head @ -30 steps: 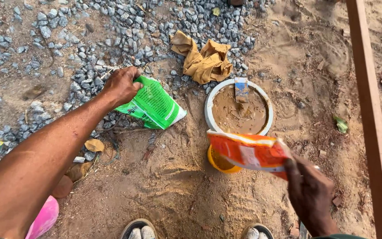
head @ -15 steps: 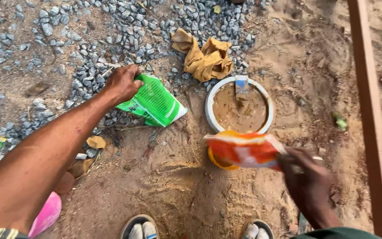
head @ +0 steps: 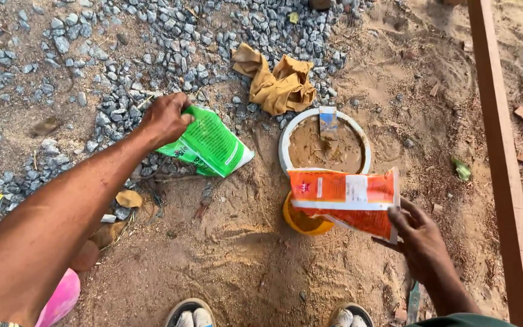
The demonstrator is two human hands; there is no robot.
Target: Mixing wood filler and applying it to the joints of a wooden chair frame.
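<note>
Ground: sandy soil, with a patch of grey crushed gravel (head: 152,48) beyond the white round plastic basin (head: 286,142), the landmark here. A long reddish wooden beam (head: 503,181) runs well to the right of the basin. The basin holds brown muddy mix, with a small flat tool standing in it at the far rim.

Your left hand (head: 164,118) reaches out to the left of the basin and is closed on the top edge of a green plastic bag (head: 210,145), which lies on the ground just beside the basin's left wall.

Your right hand (head: 422,239) is at the near right of the basin, fingers pinched on the lower corner of an orange and white plastic packet (head: 346,200), held flat over the basin's near rim.

Yellow round bowl (head: 304,221): touching the basin's near side, partly hidden under the packet.

Crumpled tan cloth (head: 276,85): just beyond the basin's far rim.
</note>
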